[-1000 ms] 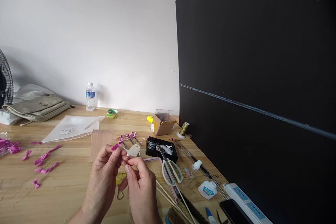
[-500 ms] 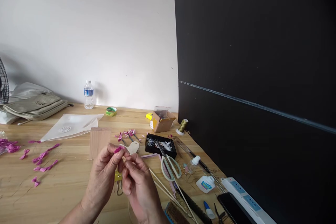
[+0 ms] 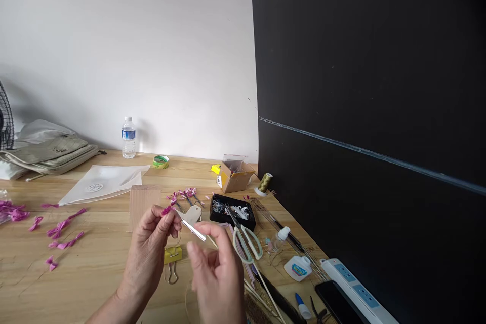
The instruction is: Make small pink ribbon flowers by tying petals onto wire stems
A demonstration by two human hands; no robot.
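My left hand (image 3: 150, 243) pinches a small fuzzy magenta piece (image 3: 167, 210) between thumb and fingertips. My right hand (image 3: 218, 268) is off to its right, thumb and forefinger apart, slightly blurred, with nothing visible between them. Just beyond the hands is a beige clip with holes in its handle (image 3: 192, 213); a shiny silver bar (image 3: 193, 231) runs along its near side. A yellow binder clip (image 3: 173, 254) sits below, between my hands. Behind them stands a pinkish wooden block (image 3: 145, 202), beside several pink flower stems (image 3: 188, 194).
Magenta ribbon bows (image 3: 63, 227) lie at left. To the right are scissors (image 3: 246, 243) leaning on a black tray (image 3: 216, 216), a comb (image 3: 281, 296), a glue bottle (image 3: 298, 268), a power strip (image 3: 353, 286) and a black panel (image 3: 360, 86). A water bottle (image 3: 128, 139) stands behind.
My right hand has drawn away from my left, to the right and down, and its fingers have parted. The silver bar and yellow clip show more. My left hand keeps the magenta piece.
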